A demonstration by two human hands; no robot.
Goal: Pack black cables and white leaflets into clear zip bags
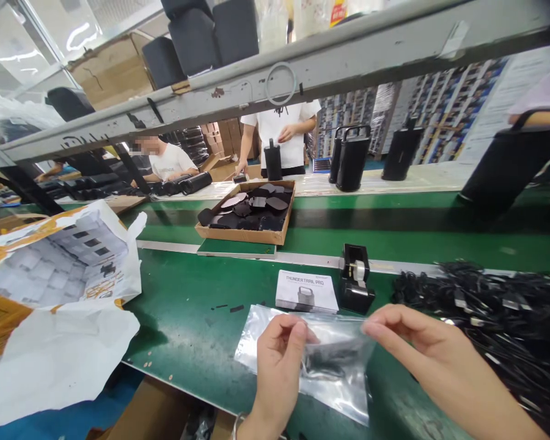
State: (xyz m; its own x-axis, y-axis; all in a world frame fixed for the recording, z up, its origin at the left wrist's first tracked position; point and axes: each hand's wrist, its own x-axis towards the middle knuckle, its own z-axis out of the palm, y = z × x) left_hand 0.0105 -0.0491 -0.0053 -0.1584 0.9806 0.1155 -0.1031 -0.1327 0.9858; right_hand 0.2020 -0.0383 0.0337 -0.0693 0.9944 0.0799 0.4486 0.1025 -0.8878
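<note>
A clear plastic bag (279,342) with a dark cable inside (330,360) is held just above the green table (187,305). My left hand (279,354) pinches the bag's top edge near its middle. My right hand (407,336) pinches the same edge at the bag's right corner. A white manual booklet (306,291) lies flat just beyond the bag. Right of the booklet stands a black tape dispenser (355,278).
A heap of black cables (495,318) covers the right side. A torn white and orange bag of small boxes (59,263) lies at left. A cardboard tray of black discs (250,211) sits on the conveyor. Black speakers (351,157) stand beyond, with two people behind them.
</note>
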